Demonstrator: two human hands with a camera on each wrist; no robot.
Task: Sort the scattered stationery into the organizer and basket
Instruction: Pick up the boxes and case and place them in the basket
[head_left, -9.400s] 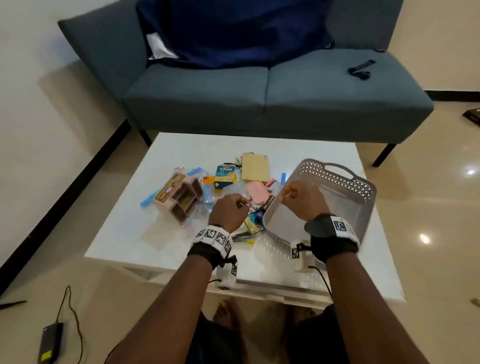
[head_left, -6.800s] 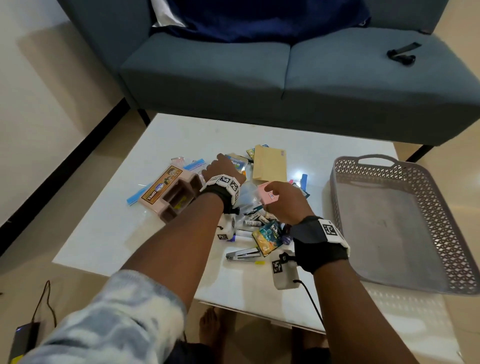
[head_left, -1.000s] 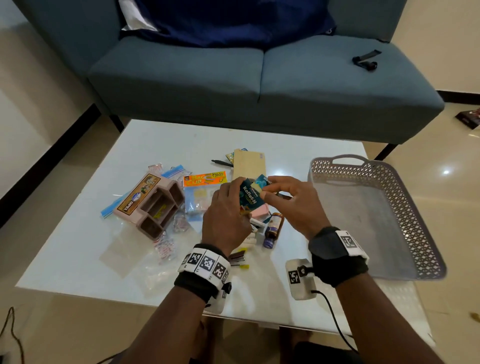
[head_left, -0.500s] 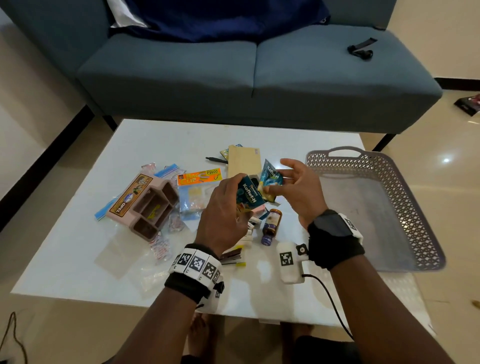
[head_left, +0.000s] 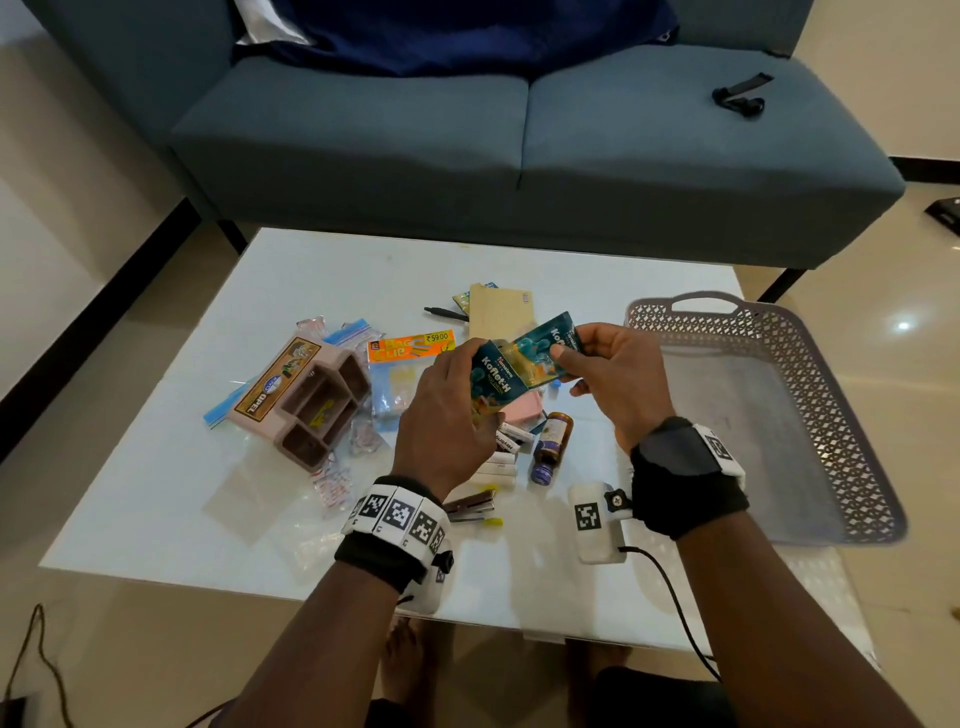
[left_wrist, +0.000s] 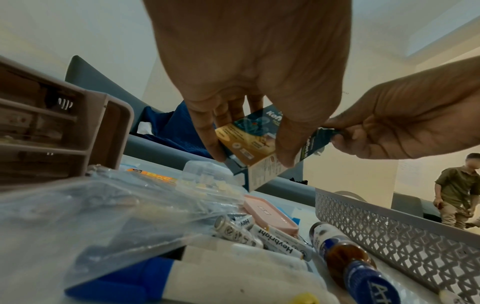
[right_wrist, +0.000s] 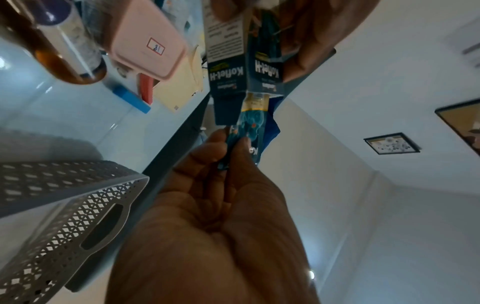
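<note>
The left hand (head_left: 447, 415) is wrapped around a small blue card box (head_left: 493, 382), held up over the pile in the middle of the surface (head_left: 182, 493). The right hand (head_left: 613, 379) pinches a shiny blue strip (head_left: 545, 345) that pokes out of the box's open end. The strip's long side runs up and to the right, toward the grey basket (head_left: 831, 415), so the right hand is the closer one to it. The basket is hard plastic with little holes, low and flat, sitting at the right. The pink organizer (head_left: 311, 405) lies tipped on its side at the left, with boxy slots. Below the hands lie a brown glass bottle (head_left: 553, 441) and a smooth pink case (head_left: 522, 410).
</note>
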